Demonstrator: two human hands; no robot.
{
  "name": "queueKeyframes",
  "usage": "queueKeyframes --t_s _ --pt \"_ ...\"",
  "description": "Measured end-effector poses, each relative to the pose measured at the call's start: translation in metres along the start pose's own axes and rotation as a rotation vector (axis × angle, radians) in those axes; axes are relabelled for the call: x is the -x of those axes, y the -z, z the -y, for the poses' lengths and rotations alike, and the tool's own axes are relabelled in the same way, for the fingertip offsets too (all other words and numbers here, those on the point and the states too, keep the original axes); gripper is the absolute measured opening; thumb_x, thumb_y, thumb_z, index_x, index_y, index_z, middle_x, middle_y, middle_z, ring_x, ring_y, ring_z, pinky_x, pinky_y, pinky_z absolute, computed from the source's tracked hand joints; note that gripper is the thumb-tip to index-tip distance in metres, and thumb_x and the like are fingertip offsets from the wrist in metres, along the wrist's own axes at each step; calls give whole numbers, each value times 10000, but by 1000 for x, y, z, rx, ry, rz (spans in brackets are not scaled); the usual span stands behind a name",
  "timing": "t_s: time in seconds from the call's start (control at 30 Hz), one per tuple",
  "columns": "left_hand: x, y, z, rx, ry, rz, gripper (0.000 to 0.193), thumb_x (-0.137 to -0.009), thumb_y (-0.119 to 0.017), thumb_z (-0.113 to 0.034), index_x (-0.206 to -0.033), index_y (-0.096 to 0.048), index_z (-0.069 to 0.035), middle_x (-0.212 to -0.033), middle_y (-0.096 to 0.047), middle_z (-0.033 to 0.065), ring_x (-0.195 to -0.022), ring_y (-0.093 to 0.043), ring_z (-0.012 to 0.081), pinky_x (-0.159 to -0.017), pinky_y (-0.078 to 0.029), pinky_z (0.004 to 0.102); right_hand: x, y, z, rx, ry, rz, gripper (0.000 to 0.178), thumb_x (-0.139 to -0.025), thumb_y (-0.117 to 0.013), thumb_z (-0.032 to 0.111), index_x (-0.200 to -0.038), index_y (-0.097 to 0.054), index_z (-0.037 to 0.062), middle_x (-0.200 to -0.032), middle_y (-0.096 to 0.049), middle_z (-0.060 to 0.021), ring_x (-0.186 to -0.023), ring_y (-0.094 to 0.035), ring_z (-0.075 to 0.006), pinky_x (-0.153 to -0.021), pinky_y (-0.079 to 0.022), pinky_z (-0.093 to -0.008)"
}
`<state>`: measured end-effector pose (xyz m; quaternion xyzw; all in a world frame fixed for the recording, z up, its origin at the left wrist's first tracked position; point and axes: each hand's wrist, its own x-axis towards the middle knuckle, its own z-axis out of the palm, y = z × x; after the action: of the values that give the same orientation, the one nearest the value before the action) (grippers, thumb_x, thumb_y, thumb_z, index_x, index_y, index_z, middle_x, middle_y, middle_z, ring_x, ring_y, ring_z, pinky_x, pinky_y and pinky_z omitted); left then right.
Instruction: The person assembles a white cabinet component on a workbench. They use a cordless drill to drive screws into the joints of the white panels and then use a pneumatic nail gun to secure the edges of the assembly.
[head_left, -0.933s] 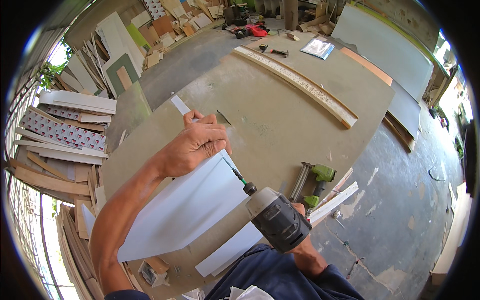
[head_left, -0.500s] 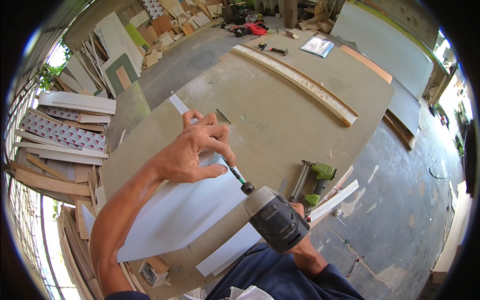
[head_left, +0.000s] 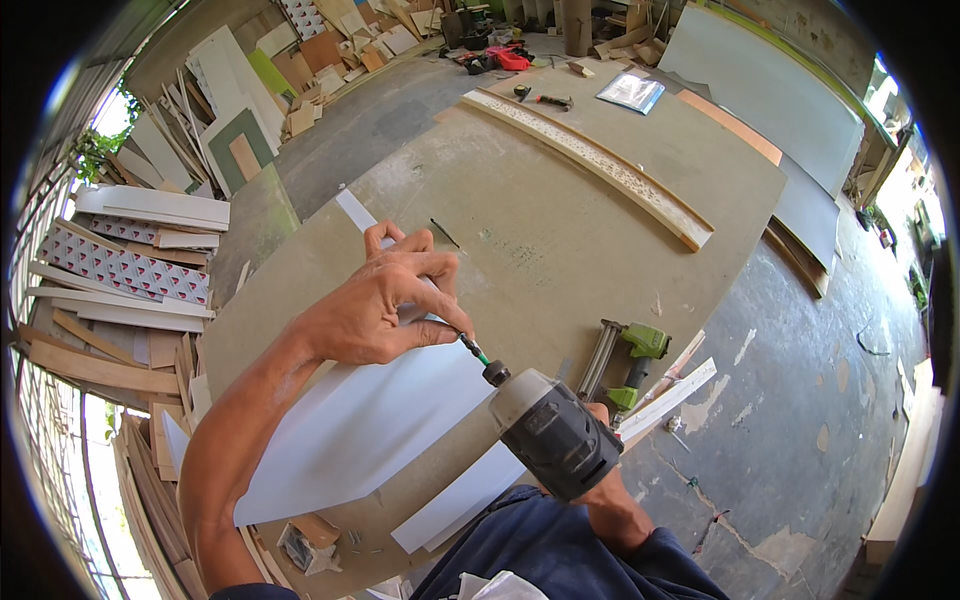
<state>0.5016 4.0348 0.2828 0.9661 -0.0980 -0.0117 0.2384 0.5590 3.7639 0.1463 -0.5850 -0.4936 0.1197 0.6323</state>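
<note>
My right hand (head_left: 600, 485) grips a dark grey cordless drill (head_left: 560, 440), mostly hidden behind the drill's body. The drill points up and left, and a thin bit (head_left: 474, 348) with a green band sticks out of its chuck. At the bit's tip, my left hand (head_left: 390, 295) pinches with thumb and forefinger; whatever lies between them is too small and covered to make out. Its other fingers curl above a white board (head_left: 370, 430) on the worktable (head_left: 400, 180). Partly under my left hand, a narrow white strip (head_left: 356, 212) shows beyond the fingers.
A green nail gun (head_left: 640, 350) lies right of the drill, beside white strips (head_left: 670, 402). A long wooden piece (head_left: 590, 165) crosses the table's far side, near a silver packet (head_left: 632, 92). Another white board (head_left: 460, 500) lies close to my body. Offcuts (head_left: 130, 260) are stacked at left.
My left thumb has closed in against the forefinger at the bit's tip, covering more of it. The drill has shifted very slightly; the boards look unmoved.
</note>
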Motion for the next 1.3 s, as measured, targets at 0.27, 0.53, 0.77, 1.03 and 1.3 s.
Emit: queueKeyframes --t_s 0.27,0.53,0.77,1.03,1.3 --pt "-3 0 -2 6 0 -2 95 -837 -814 -284 -929 -830 -266 -830 -468 -80 -986 -436 143 -1067 -130 489 1 0 2 -16 -24 -23 485 -638 -814 172 -1066 -662 -1 -892 -678 -137 -670 -662 -314 -638 -518 -357" --pt "-3 1 -7 9 23 13 212 -755 -786 -115 -902 -820 -263 -831 -459 -63 -978 -444 153 -1076 -127 475 1 -3 -3 7 29 -31 549 -637 -810 174 -1131 -654 -7 -912 -682 -142 -686 -675 -304 -658 -522 -351" --pt "-2 0 -10 -44 40 -1 397 -635 -615 -36 -933 -783 -236 -840 -486 -33 -981 -455 174 -1088 -140 469 0 -3 -3 -63 -27 -13 606 -649 -810 179 -1192 -639 -27 -918 -688 -140 -703 -681 -280 -687 -527 -332" --pt "-6 -2 -8 -3 81 -32 701 -520 -547 -99 -1212 -628 -172 -876 -564 14 -939 -460 204 -1119 -126 428 2 -10 -9 -230 -199 -29 617 -654 -821 169 -1209 -641 -31 -940 -701 -130 -715 -689 -256 -711 -533 -325" --pt "-5 -2 -8 -12 97 -39 713 -517 -536 -85 -1223 -604 -157 -877 -551 23 -946 -460 201 -1114 -122 411 -4 -14 -8 -258 -256 -16 591 -663 -819 167 -1192 -641 -26 -933 -694 -123 -723 -696 -252 -715 -536 -322"
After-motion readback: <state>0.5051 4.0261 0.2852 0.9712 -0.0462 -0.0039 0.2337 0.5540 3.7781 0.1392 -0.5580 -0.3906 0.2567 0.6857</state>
